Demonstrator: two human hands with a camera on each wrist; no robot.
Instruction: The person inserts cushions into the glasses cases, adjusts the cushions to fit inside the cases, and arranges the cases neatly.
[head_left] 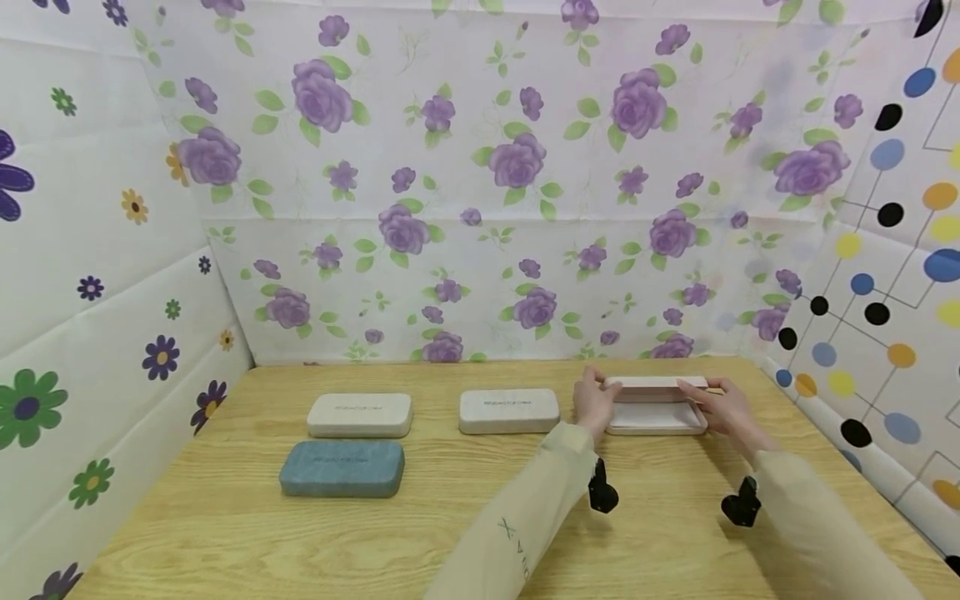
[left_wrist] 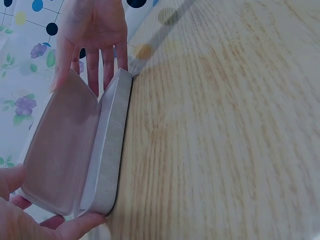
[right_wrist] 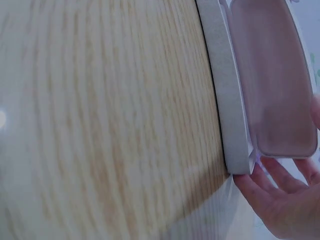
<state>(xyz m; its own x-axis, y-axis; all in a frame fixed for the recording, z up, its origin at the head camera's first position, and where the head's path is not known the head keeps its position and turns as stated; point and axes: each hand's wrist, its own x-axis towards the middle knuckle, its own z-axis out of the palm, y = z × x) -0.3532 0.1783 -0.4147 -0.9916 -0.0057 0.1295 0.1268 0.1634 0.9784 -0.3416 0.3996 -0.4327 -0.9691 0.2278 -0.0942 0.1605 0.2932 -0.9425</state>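
Note:
An off-white glasses case (head_left: pixel 656 431) with a pinkish lining stands on the table at the right, its lid (head_left: pixel 656 382) raised. My left hand (head_left: pixel 595 404) grips its left end, thumb on the lid's edge and other fingers at the end of the case. At the opposite end my right hand (head_left: pixel 727 411) holds it the same way. In the left wrist view the pink inside of the lid (left_wrist: pixel 62 145) faces the camera, tilted up from the base (left_wrist: pixel 111 150). The right wrist view has my right fingers (right_wrist: pixel 280 175) against the case's end.
Left of my hands lies a closed off-white glasses case (head_left: pixel 509 412). Farther left are another off-white case (head_left: pixel 360 416) and, nearer, a blue case (head_left: pixel 342 469). Patterned sheets (head_left: pixel 480 183) hang behind the wooden table (head_left: pixel 375 550) and along both sides.

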